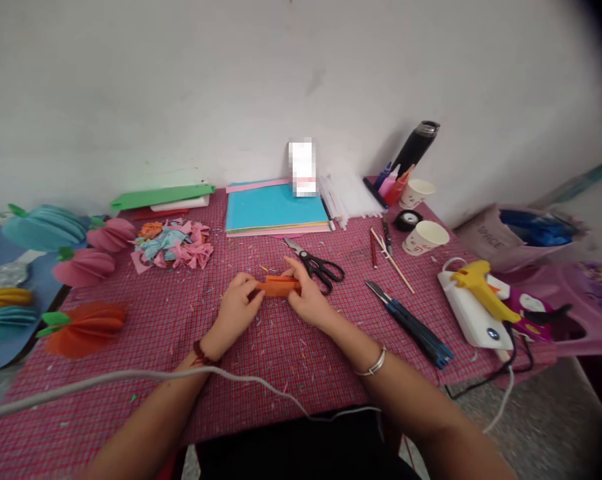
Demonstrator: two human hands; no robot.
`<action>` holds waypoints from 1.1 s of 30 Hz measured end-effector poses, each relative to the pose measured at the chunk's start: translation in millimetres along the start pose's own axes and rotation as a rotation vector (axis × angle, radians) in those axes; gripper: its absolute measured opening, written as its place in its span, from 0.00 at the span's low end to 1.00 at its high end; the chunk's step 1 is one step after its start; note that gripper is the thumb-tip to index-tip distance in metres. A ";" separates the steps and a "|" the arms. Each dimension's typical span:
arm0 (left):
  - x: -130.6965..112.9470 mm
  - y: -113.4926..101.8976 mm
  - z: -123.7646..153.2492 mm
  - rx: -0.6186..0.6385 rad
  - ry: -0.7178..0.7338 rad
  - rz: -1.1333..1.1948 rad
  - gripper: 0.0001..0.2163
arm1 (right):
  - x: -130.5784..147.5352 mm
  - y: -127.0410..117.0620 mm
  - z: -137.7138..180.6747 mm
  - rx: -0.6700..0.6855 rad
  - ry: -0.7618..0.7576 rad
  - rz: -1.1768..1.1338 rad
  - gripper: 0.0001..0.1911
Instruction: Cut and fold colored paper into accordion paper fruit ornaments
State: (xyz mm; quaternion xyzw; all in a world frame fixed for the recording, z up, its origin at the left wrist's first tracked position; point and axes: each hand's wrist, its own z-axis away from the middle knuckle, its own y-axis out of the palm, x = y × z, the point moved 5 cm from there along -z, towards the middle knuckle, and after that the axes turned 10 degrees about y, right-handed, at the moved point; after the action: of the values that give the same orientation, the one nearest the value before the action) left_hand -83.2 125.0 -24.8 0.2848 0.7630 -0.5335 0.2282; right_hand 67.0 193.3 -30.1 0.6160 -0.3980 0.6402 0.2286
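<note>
A folded strip of orange paper (279, 286) lies between my two hands at the middle of the red checked tablecloth (181, 373). My left hand (238, 303) pinches its left end with fingers closed. My right hand (307, 295) grips its right end, fingers curled over the top. Black-handled scissors (317, 264) lie just beyond my right hand.
Paper fruit shapes (83, 327) line the left side, with paper scraps (173, 243) behind. A stack of coloured sheets (275, 208) lies at the back. To the right are pencils, a blue cutter (411, 323), paper cups (425, 237), a yellow glue gun (481, 287) and a black bottle (417, 147). A white cord (131, 377) crosses my forearms.
</note>
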 end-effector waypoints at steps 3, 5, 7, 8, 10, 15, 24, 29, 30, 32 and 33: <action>-3.2 -0.8 2.5 -0.031 -0.017 0.017 0.06 | -5.6 4.4 -1.5 -0.044 0.023 -0.183 0.40; -3.4 0.6 3.7 -0.067 -0.036 0.044 0.03 | -6.4 5.8 -1.9 -0.065 0.025 -0.222 0.40; -0.9 4.0 4.7 -0.102 -0.065 0.083 0.04 | -6.1 7.0 -2.1 -0.066 0.030 -0.218 0.39; 0.8 6.7 5.1 -0.109 -0.076 0.108 0.08 | -5.8 7.5 -2.1 -0.061 0.031 -0.212 0.38; 3.4 13.2 5.7 -0.097 -0.081 0.159 0.15 | -4.7 8.8 -1.9 -0.048 0.029 -0.206 0.38; -3.1 22.2 7.0 -0.030 -0.022 0.208 0.17 | 2.3 11.4 -0.6 -0.022 0.001 -0.201 0.39; -8.3 9.6 1.4 -0.078 -0.038 0.094 0.07 | -7.7 10.3 -5.5 -0.076 0.014 -0.187 0.34; 4.2 12.0 3.3 -0.101 -0.136 0.089 0.21 | -15.1 10.4 -8.1 -0.085 0.079 -0.100 0.28; 4.9 12.3 3.7 -0.104 -0.147 0.091 0.22 | -14.1 9.8 -8.0 -0.088 0.089 -0.079 0.27; 3.6 11.4 3.8 -0.118 -0.158 0.091 0.21 | -12.1 7.6 -7.5 -0.095 0.132 -0.074 0.21; 1.8 9.8 3.4 -0.140 -0.159 0.129 0.21 | -12.0 6.4 -7.1 -0.095 0.173 -0.100 0.18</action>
State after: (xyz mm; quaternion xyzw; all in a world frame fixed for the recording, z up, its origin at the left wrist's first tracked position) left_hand -77.7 124.8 -33.8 0.2732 0.7581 -0.4839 0.3411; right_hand 59.3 197.6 -42.6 0.5663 -0.3754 0.6590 0.3227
